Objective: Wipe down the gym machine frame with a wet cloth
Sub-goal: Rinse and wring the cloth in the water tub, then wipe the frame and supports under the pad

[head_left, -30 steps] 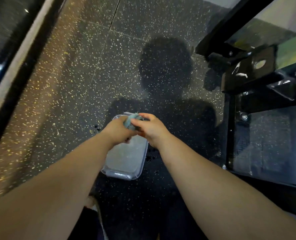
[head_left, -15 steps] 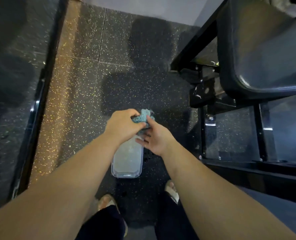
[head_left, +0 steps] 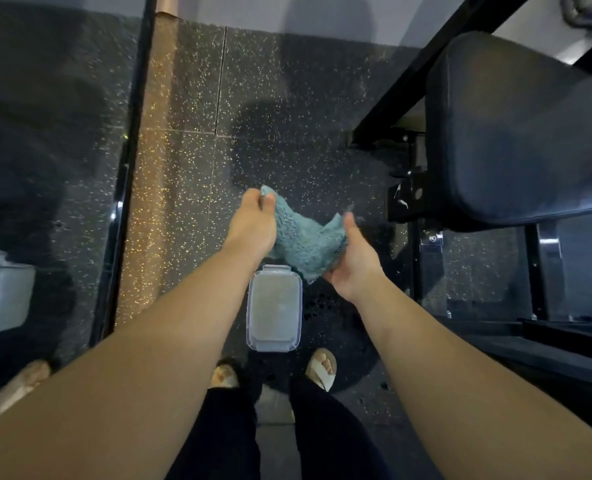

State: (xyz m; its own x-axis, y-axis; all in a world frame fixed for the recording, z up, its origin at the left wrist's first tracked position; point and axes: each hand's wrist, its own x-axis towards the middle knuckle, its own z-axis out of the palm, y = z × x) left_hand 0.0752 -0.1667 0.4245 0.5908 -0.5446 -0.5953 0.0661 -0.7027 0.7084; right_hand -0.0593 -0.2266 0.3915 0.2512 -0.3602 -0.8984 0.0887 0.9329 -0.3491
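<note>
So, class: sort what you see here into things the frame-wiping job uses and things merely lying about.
Job:
teal cloth, held by left hand and right hand
water tub
black machine frame

Lying about:
seat pad
sandals

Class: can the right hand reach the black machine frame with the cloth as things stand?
Probably yes: nothing lies between the right hand and the frame, though the left hand also grips the cloth.
</note>
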